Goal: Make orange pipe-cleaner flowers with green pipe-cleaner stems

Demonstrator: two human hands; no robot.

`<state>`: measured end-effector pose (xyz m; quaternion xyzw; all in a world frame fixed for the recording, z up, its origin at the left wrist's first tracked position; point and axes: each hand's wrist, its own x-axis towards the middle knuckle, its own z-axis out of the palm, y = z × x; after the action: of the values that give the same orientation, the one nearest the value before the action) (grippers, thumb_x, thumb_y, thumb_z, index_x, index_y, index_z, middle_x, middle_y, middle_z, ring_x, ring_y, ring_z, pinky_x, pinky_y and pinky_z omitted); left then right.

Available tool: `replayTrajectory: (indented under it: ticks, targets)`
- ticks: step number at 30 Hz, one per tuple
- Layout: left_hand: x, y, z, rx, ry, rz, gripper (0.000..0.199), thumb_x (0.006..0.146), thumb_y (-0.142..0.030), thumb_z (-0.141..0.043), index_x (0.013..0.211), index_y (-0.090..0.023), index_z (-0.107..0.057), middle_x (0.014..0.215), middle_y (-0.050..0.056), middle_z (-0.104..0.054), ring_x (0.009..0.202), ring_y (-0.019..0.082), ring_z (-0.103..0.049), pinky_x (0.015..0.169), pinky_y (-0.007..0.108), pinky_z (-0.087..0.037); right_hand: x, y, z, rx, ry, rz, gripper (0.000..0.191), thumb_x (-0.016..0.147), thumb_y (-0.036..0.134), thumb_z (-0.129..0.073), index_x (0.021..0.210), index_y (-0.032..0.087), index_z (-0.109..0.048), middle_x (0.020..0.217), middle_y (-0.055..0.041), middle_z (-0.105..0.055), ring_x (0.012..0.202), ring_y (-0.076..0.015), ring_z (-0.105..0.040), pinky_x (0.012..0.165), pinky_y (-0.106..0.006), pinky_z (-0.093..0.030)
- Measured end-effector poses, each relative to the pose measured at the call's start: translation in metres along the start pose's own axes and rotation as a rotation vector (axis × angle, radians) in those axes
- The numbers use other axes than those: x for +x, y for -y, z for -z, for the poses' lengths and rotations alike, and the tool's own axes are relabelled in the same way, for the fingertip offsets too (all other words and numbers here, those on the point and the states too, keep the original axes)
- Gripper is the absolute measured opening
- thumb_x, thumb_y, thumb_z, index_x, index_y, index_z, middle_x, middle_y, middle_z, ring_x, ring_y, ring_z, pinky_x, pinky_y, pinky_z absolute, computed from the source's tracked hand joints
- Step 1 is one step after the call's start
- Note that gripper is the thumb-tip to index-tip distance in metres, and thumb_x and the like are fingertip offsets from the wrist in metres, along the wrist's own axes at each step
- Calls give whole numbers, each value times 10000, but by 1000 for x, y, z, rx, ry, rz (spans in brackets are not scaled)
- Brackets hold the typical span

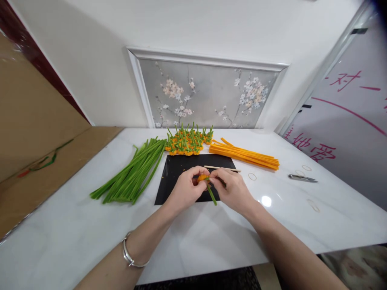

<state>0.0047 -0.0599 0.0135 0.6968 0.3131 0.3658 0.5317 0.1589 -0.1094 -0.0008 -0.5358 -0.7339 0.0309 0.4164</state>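
Above a black mat (169, 183), my left hand (188, 186) is closed round a small orange fuzzy piece (203, 177). My right hand (231, 186) pinches at the green stem (212, 195) where it meets the orange piece; the stem's free end points down toward me. Both hands nearly touch. A thin wooden stick (223, 168) lies across the mat's back right, just behind my right hand. Behind the mat stand several finished-looking orange pieces with green stems upright (189, 141).
Green fuzzy stems (133, 175) lie in a pile on the left of the white table (187, 249). Orange stems (244, 155) lie at the back right. Farther right are small snips (302, 178) and several rubber bands (252, 176). Cardboard (60, 161) borders the left side.
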Motion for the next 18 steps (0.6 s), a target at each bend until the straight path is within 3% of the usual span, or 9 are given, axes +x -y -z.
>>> replayTrajectory:
  ticks: [10,13,18]
  targets:
    - [-2,-12,-2,-226,2,102,144,711,-171,-634,846,-127,-652,871,29,-655,789,165,-665,855,395,-563,0,6,9,-128,-8,-9,200,912,182,-403,809,206,-572,787,-37,-614,681,-159,-543,623,-266,-378]
    - [-2,-14,-1,-313,6,132,168,706,-178,-660,866,-128,-666,860,35,-689,808,174,-682,876,392,-552,2,4,9,23,31,-78,159,878,195,-454,778,207,-577,749,-22,-624,664,-155,-549,625,-267,-393]
    - [-1,-9,2,-262,-16,144,224,698,-172,-674,917,-128,-697,830,42,-716,779,182,-696,861,398,-554,5,-2,12,481,219,-362,189,848,326,-514,796,185,-629,707,-13,-645,648,-151,-576,596,-264,-439]
